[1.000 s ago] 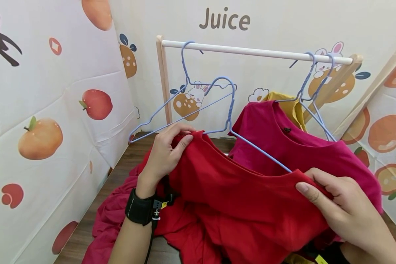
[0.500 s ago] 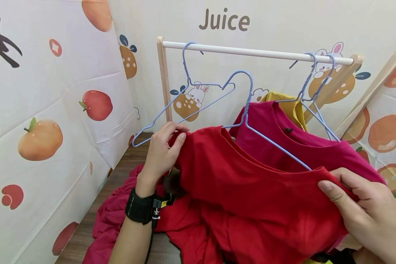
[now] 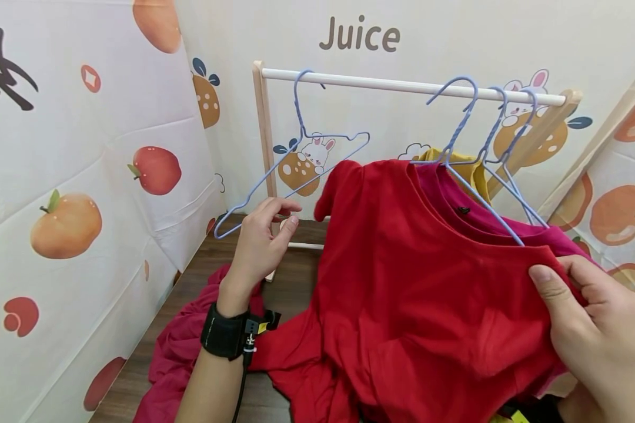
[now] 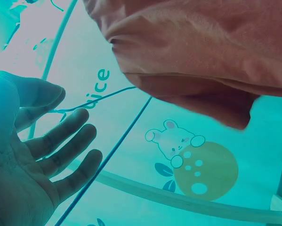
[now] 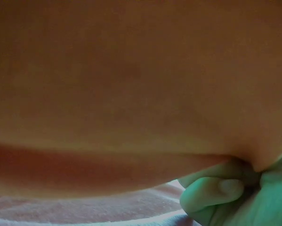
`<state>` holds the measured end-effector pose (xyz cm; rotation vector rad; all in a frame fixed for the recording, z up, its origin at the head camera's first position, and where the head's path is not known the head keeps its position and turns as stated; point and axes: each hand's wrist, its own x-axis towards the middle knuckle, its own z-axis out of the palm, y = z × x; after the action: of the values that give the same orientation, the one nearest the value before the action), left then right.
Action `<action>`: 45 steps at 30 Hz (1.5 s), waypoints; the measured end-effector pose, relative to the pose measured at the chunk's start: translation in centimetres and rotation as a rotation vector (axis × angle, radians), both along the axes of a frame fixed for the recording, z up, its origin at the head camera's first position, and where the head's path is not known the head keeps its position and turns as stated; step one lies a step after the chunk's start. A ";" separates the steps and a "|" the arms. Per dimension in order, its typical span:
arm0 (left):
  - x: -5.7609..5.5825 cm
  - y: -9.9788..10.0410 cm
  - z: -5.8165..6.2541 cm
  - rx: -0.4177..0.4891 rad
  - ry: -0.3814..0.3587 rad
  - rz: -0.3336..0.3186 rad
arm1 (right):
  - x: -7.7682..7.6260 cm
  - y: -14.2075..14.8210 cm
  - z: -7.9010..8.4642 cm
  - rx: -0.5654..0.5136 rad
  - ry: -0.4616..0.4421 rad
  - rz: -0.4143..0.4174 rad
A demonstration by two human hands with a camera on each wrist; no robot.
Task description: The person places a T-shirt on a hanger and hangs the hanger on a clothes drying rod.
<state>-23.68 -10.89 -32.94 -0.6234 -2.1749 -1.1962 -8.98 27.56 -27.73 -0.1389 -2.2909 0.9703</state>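
Observation:
A red T-shirt [image 3: 434, 282] hangs on a blue wire hanger [image 3: 459, 129], whose hook overlaps the white rail [image 3: 370, 83] in the head view. My right hand [image 3: 600, 323] pinches the shirt's shoulder, thumb in front, with one end of the hanger running into the cloth there. In the right wrist view, cloth covers most of the frame and curled fingers [image 5: 209, 193] show below it. My left hand [image 3: 264, 241] is off the shirt, fingers loosely bent, in front of a bare blue hanger [image 3: 300, 120]. The left wrist view shows the shirt's sleeve [image 4: 192, 52] apart from that hand.
Behind the red shirt, a magenta T-shirt [image 3: 563, 238] and a yellow garment [image 3: 480, 179] hang at the rail's right end. A wooden post [image 3: 266, 135] supports its left end. Crumpled dark pink cloth [image 3: 185, 346] lies on the wooden tabletop [image 3: 291, 288] at left.
The red shirt and its hanger have moved right and up, bringing the hook to the rail. My left hand has let go of the shirt's other shoulder; my right still grips its side.

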 end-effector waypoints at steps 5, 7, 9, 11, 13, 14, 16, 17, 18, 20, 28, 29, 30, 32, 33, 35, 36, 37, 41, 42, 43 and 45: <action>0.1 0.0 0.0 0.002 -0.012 -0.032 | -0.5 -0.6 0.4 -0.108 -0.008 -0.099; 0.2 0.0 0.1 0.003 -0.026 -0.062 | -0.8 -0.8 0.5 -0.118 0.032 -0.135; 0.5 0.1 0.2 0.008 -0.040 -0.093 | -1.0 -1.0 0.5 -0.144 0.072 -0.150; 0.8 0.2 0.5 0.020 -0.049 -0.119 | -1.2 -1.1 0.4 -0.138 0.115 -0.150; 1.2 0.3 0.7 0.035 -0.055 -0.140 | -1.4 -1.3 0.3 -0.137 0.148 -0.147; 1.4 0.4 0.9 0.041 -0.055 -0.148 | -1.5 -1.4 0.2 -0.137 0.160 -0.148; 1.8 0.4 1.1 0.046 -0.049 -0.159 | -1.7 -1.5 0.1 -0.126 0.186 -0.150; 2.0 0.5 1.3 0.048 -0.043 -0.162 | -1.8 -1.5 0.0 -0.124 0.193 -0.156; 2.1 0.5 1.4 0.049 -0.035 -0.163 | -1.9 -1.6 0.0 -0.117 0.198 -0.161; 2.4 0.6 1.6 0.051 -0.018 -0.160 | -2.1 -1.7 -0.1 -0.109 0.193 -0.177; 2.9 0.5 2.0 0.053 0.016 -0.135 | -3.0 -1.9 -0.2 -0.017 0.063 -0.180; 3.0 0.5 2.1 0.056 0.021 -0.141 | -3.1 -1.9 -0.2 -0.006 0.039 -0.181; 3.0 0.5 2.2 0.062 0.027 -0.151 | -3.2 -1.9 -0.2 -0.002 0.013 -0.184; 3.2 0.5 2.3 0.070 0.037 -0.167 | -3.2 -1.9 -0.2 -0.009 -0.025 -0.192; 3.3 0.6 2.4 0.073 0.041 -0.176 | -3.2 -1.9 -0.2 -0.011 -0.039 -0.195; 3.5 0.6 2.5 0.082 0.046 -0.196 | -3.2 -1.9 -0.2 -0.008 -0.032 -0.197; 3.6 0.6 2.6 0.086 0.047 -0.204 | -3.2 -2.0 -0.2 -0.005 -0.017 -0.198; 3.7 0.6 2.6 0.089 0.049 -0.209 | -3.2 -2.1 -0.2 -0.002 -0.001 -0.199; 4.2 0.6 2.9 0.109 0.069 -0.243 | -2.8 -2.5 -0.2 -0.030 0.096 -0.188; 4.4 0.6 2.9 0.116 0.078 -0.249 | -2.6 -2.6 -0.2 -0.042 0.118 -0.183; 4.5 0.6 3.0 0.125 0.087 -0.254 | -2.4 -2.8 -0.1 -0.056 0.140 -0.178; 4.9 0.6 3.2 0.150 0.106 -0.262 | -1.9 -3.0 -0.1 -0.060 0.199 -0.170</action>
<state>-18.80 -10.32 -29.70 -0.9059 -1.9378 -1.4121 -10.89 24.58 -27.80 -0.2466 -2.0348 0.9219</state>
